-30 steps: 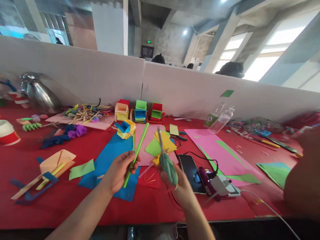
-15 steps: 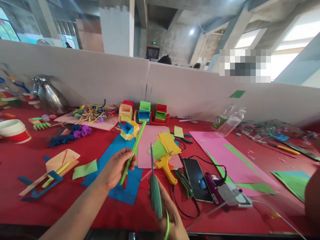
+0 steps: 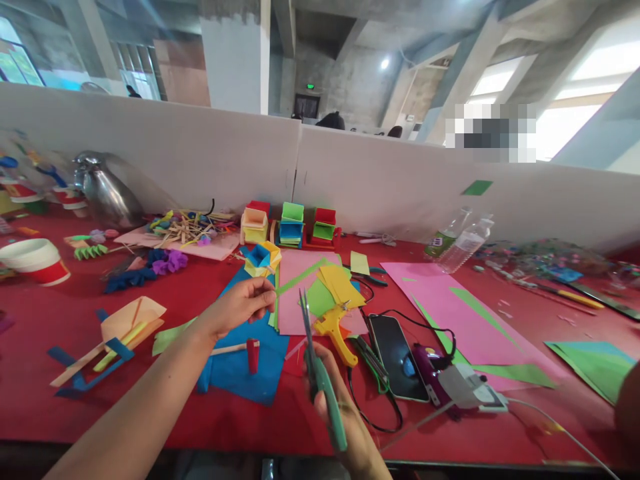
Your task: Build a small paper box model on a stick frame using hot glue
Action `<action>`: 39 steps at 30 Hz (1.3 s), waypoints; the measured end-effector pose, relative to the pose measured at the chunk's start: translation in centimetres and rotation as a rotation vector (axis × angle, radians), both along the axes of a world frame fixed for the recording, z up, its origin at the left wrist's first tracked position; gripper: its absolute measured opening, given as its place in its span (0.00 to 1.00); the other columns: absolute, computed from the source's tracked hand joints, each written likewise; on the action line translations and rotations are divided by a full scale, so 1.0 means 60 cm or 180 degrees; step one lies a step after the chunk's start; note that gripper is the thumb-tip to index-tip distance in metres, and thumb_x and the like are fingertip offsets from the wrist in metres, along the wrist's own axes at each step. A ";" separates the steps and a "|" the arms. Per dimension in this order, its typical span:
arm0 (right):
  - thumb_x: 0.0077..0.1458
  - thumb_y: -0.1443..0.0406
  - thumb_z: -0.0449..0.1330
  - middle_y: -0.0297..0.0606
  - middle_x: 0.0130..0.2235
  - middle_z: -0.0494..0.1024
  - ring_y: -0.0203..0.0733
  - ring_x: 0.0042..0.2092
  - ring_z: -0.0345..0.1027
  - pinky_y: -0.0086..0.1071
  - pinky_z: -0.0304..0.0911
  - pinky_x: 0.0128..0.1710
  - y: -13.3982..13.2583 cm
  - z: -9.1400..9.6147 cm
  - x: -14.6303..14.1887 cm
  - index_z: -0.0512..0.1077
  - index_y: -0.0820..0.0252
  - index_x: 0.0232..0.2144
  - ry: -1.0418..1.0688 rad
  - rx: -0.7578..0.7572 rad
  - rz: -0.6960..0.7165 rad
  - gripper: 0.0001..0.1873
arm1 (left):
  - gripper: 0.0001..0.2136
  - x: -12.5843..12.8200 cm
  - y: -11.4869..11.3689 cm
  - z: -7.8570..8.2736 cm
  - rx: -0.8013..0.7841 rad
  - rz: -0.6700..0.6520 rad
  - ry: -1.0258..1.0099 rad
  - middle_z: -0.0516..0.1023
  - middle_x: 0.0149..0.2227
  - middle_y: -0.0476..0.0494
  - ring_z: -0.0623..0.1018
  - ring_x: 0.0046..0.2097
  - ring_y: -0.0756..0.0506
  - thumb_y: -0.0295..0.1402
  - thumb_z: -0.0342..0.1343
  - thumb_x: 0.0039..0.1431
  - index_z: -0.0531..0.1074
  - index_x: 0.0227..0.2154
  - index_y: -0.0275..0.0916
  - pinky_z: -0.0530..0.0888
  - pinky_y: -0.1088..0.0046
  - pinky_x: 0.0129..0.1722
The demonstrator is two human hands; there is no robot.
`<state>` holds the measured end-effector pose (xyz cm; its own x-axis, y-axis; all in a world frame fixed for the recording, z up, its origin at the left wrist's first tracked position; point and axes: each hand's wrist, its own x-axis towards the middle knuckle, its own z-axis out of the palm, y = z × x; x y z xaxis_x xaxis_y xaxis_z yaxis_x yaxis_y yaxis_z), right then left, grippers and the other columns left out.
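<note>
My right hand (image 3: 333,383) holds a pair of scissors (image 3: 323,383) by the green handles, blades pointing up and away, a little apart. My left hand (image 3: 247,307) hovers over the blue paper (image 3: 273,377) with its fingers curled into a pinch. A light green paper strip (image 3: 303,275) lies across the pink sheet (image 3: 290,320). Its near end meets the left fingertips; whether they grip it is hidden. Below the left hand is a red paper piece (image 3: 253,357) joined to a thin wooden stick. A blue and yellow folded paper piece (image 3: 263,259) is just beyond.
Right of the scissors lie a yellow glue gun (image 3: 337,330), a cutter (image 3: 371,363), a phone (image 3: 399,357) and cables. Small paper boxes (image 3: 291,223) stand along the white partition (image 3: 200,160). A peach-and-blue paper model (image 3: 133,320) lies left, below a paper cup (image 3: 36,260).
The green strip, upright in my left hand before, now lies slanted over the pink sheet. My left hand rose slightly. A thin green strip by my right hand is gone from view; the scissors tilted.
</note>
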<state>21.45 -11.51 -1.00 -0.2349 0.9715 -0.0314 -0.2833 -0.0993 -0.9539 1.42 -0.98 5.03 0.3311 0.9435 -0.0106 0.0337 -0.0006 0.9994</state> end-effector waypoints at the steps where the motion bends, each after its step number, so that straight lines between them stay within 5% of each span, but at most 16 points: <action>1: 0.37 0.57 0.66 0.31 0.38 0.67 0.36 0.34 0.60 0.29 0.58 0.35 0.001 0.005 -0.003 0.64 0.42 0.45 -0.0035 0.0014 0.0127 0.30 | 0.10 -0.002 0.002 0.001 -0.0026 -0.0032 0.0000 0.70 0.23 0.50 0.65 0.19 0.55 0.39 0.55 0.50 0.65 0.28 0.37 0.57 0.83 0.15; 10: 0.37 0.61 0.67 0.32 0.33 0.68 0.35 0.33 0.59 0.26 0.55 0.32 0.020 0.031 -0.030 0.66 0.54 0.40 -0.0123 -0.0193 0.0198 0.24 | 0.10 -0.012 0.005 -0.004 -0.0237 -0.0385 0.0282 0.72 0.22 0.48 0.66 0.18 0.55 0.39 0.56 0.49 0.70 0.26 0.36 0.59 0.82 0.15; 27: 0.42 0.51 0.61 0.28 0.22 0.65 0.29 0.19 0.55 0.24 0.47 0.17 0.056 0.027 -0.048 0.63 0.58 0.40 -0.0575 -0.0547 0.0242 0.25 | 0.12 -0.032 0.046 -0.017 -0.0600 -0.0477 0.0486 0.75 0.22 0.45 0.70 0.19 0.52 0.40 0.58 0.45 0.71 0.20 0.35 0.66 0.79 0.19; 39: 0.43 0.52 0.61 0.28 0.23 0.65 0.31 0.20 0.57 0.26 0.50 0.18 0.061 0.031 -0.039 0.63 0.53 0.35 -0.0581 -0.0607 0.0321 0.19 | 0.13 -0.024 0.054 -0.025 -0.0372 -0.0442 0.0596 0.74 0.20 0.46 0.68 0.18 0.53 0.41 0.57 0.45 0.71 0.18 0.36 0.62 0.80 0.15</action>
